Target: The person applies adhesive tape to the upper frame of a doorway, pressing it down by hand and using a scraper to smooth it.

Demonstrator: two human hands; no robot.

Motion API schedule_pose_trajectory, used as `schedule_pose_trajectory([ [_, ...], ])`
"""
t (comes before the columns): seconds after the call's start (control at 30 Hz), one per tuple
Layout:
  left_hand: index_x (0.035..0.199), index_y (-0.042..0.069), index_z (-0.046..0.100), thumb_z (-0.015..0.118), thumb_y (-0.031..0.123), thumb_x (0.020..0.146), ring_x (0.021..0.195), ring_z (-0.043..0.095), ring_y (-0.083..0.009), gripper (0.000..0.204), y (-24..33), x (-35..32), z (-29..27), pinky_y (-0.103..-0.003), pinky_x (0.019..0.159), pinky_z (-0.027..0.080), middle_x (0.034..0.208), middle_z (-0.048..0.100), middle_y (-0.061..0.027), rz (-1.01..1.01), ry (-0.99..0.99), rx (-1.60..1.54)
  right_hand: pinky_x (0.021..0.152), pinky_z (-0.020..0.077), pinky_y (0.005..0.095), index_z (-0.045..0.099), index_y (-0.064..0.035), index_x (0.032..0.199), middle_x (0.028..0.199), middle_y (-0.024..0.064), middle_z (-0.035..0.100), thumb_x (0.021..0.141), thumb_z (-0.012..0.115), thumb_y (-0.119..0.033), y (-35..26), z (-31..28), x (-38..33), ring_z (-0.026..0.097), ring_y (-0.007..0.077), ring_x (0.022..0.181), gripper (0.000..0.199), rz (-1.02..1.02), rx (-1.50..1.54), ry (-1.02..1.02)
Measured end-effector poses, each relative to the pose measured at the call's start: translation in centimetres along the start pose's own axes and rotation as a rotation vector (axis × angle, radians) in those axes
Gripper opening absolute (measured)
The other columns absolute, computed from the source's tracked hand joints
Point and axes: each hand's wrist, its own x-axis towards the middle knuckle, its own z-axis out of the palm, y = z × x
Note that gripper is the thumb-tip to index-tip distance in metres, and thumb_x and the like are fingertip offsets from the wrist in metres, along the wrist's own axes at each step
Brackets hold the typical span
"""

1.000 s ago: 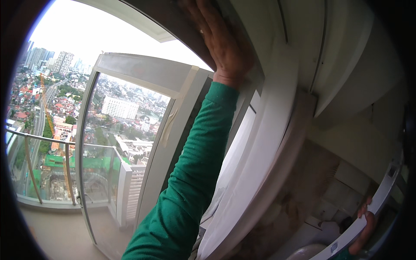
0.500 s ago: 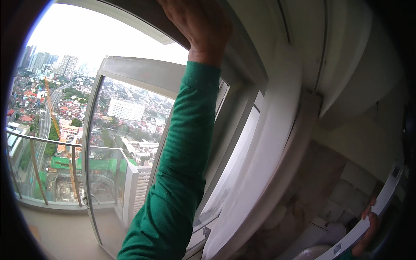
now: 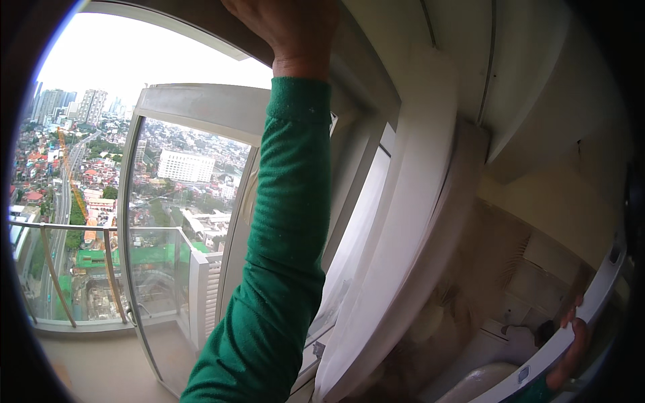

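Note:
My left hand (image 3: pixel 289 23) is raised overhead at the top frame (image 3: pixel 245 30) of a door opening. Its green-sleeved arm crosses the middle of the view. The upper picture edge cuts off its fingers, so what they do is hidden. At the lower right, my right hand (image 3: pixel 575 341) has its fingers wrapped round a long pale bar (image 3: pixel 554 342) with small rectangular fittings. The bar slants upward along the right rim, partly in shade. Behind my left forearm, a framed glass door (image 3: pixel 181 195) stands swung out over a balcony.
Past the door are a balcony floor (image 3: pixel 87 359) and a metal railing (image 3: pixel 74 228), with a city far below. White curtain-like fabric (image 3: pixel 396 269) hangs right of my left arm. Deeper in the dim room are pale furnishings (image 3: pixel 497 349).
The scene has shifted a little left in the view. My left hand sits slightly higher and farther left, with less of it showing. My right hand keeps its hold on the bar.

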Motion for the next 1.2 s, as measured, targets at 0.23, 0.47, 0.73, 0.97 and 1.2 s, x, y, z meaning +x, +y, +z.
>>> schedule_pose_trajectory([
  [0.23,0.164,-0.002,0.003,0.039,0.002,0.100,0.157,-0.001,-0.0503,0.073,1.8,-14.0,2.3,-0.058,0.126,0.005,0.170,0.005,-0.0284,-0.249,-0.041,0.060,0.079,0.0414,0.0259,0.054,0.0069,0.127,0.110,0.0082,0.058,0.085,0.052,-0.017,-0.7,0.1,0.4,0.050,0.0139,0.083,0.048,-0.002,-0.023,-0.122],
  [0.47,0.164,0.000,0.002,0.033,0.011,0.104,0.157,0.002,-0.0476,0.068,-0.1,-3.0,0.6,-0.054,0.127,0.009,0.170,0.003,-0.0276,0.179,0.020,0.242,0.078,0.0419,0.0261,0.049,0.0072,0.125,0.110,0.0093,0.052,0.082,0.054,-0.019,-1.2,2.6,-0.6,0.049,0.0134,0.087,0.051,-0.067,-0.025,-0.028],
  [0.73,0.164,0.000,0.006,0.035,0.013,0.105,0.157,0.004,-0.0481,0.067,1.0,-13.1,1.3,-0.054,0.127,0.010,0.170,0.008,-0.0278,-0.111,-0.067,0.110,0.077,0.0435,0.0266,0.046,0.0082,0.125,0.115,0.0103,0.051,0.080,0.054,-0.016,-1.2,2.0,-0.1,0.050,0.0135,0.090,0.051,-0.069,0.022,-0.098],
  [0.97,0.154,-0.010,0.035,0.037,0.009,0.108,0.152,0.030,-0.0437,0.050,1.4,2.5,-0.1,-0.046,0.124,0.026,0.160,0.036,-0.0307,0.163,0.231,0.215,0.077,0.0445,0.0264,0.047,0.0095,0.127,0.119,0.0111,0.053,0.080,0.053,-0.012,-1.1,2.0,-0.4,0.051,0.0141,0.088,0.052,-0.102,0.044,-0.079],
  [1.2,0.163,-0.004,0.011,0.036,0.004,0.104,0.157,0.009,-0.0479,0.065,1.2,-10.1,-0.7,-0.052,0.127,0.015,0.168,0.014,-0.0297,-0.088,-0.091,0.089,0.076,0.0451,0.0274,0.049,0.0075,0.121,0.115,0.0109,0.055,0.081,0.051,-0.010,-1.4,1.9,0.2,0.052,0.0146,0.087,0.044,-0.041,-0.038,-0.079],
])
